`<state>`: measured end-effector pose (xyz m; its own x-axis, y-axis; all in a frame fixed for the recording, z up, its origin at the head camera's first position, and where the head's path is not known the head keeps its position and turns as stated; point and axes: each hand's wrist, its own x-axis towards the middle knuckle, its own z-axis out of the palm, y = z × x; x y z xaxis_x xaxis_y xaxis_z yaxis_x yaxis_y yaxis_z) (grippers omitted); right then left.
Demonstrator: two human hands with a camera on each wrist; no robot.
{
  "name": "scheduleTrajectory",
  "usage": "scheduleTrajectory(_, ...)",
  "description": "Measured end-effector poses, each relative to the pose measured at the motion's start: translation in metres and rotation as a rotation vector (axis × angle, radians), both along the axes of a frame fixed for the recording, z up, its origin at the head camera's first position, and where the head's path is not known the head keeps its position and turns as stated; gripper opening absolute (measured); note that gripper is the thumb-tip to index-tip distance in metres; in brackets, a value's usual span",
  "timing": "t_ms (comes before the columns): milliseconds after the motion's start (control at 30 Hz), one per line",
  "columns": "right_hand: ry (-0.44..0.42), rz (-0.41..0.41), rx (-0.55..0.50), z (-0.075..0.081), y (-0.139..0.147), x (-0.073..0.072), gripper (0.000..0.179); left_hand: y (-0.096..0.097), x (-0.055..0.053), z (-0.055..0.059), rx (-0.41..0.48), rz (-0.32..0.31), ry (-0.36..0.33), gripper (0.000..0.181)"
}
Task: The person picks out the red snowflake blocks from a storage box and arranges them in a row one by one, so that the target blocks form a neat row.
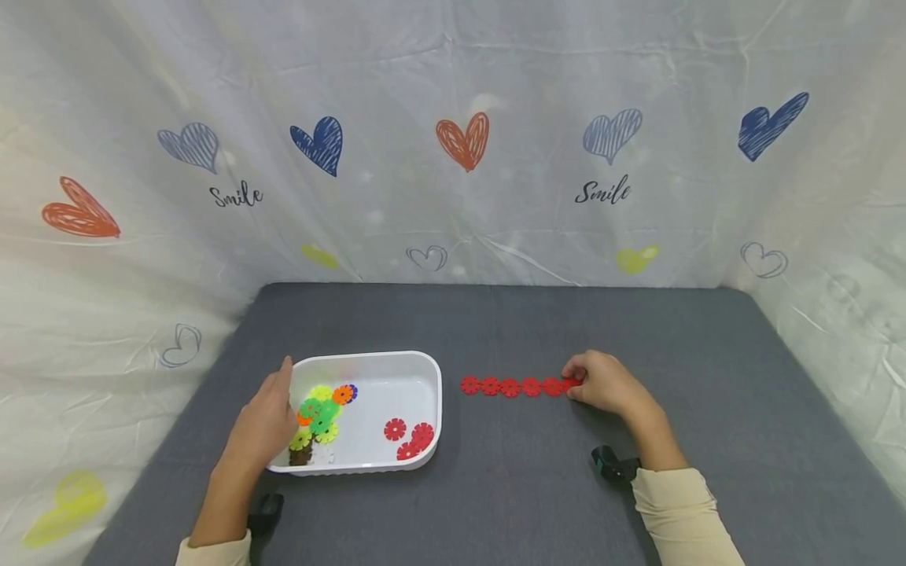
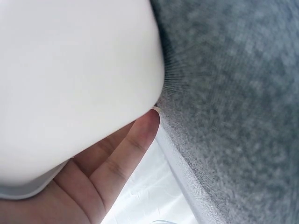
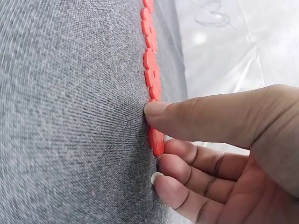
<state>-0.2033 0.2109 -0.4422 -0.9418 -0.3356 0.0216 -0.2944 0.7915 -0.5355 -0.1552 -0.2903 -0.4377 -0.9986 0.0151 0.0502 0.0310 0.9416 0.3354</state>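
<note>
My right hand [image 1: 602,383] pinches the red flower-shaped disc [image 3: 158,140] at the right end of a row on the table. Its thumb lies on the disc, and curled fingertips sit at the far edge. Several more red flower-shaped discs [image 1: 510,387] run leftward from it in a nearly straight line, edge to edge. At the left end of a white tray [image 1: 375,358], my left hand [image 1: 262,420] rests against the outer wall with its fingers fairly straight. In the left wrist view, the fingertips [image 2: 148,122] touch the wall near its lower edge.
Inside the tray, green [image 1: 320,413], yellow, orange, brown and white flower-shaped discs lie heaped on the left. A few loose red discs [image 1: 422,435] lie at its front right. A grey cloth covers the table [image 1: 495,503], and a white printed curtain [image 1: 453,204] hangs behind.
</note>
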Motion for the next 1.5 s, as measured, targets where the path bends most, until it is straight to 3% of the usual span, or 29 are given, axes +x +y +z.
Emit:
scheduleTrajectory(533,-0.010,-0.025,0.001,-0.001,-0.001,0.000,0.016,0.001,0.000,0.001,0.006,0.007,-0.014,0.072)
scheduleTrajectory(800,0.041,0.007,0.019,0.013,-0.024,-0.001,0.020,0.002,0.000,0.003,-0.005,0.006,-0.006,0.071)
scheduleTrajectory(933,0.117,0.100,0.019,0.027,-0.059,0.000,0.020,0.002,0.000,0.003,-0.001,0.009,-0.008,0.072)
scheduleTrajectory(1100,0.309,0.331,0.029,0.044,-0.122,0.005,0.015,0.002,0.000,0.001,0.005,0.012,-0.010,0.071)
scheduleTrajectory(1267,0.408,0.551,0.184,0.048,-0.182,0.016,0.014,0.002,0.000,-0.001,0.020,0.015,-0.022,0.072)
scheduleTrajectory(1367,0.377,0.635,0.326,0.047,-0.210,0.023,0.019,0.001,-0.001,-0.001,0.021,0.013,-0.026,0.072)
scheduleTrajectory(1500,0.212,0.694,0.470,0.042,-0.236,0.028,0.036,0.000,-0.001,0.000,0.004,0.004,-0.012,0.071)
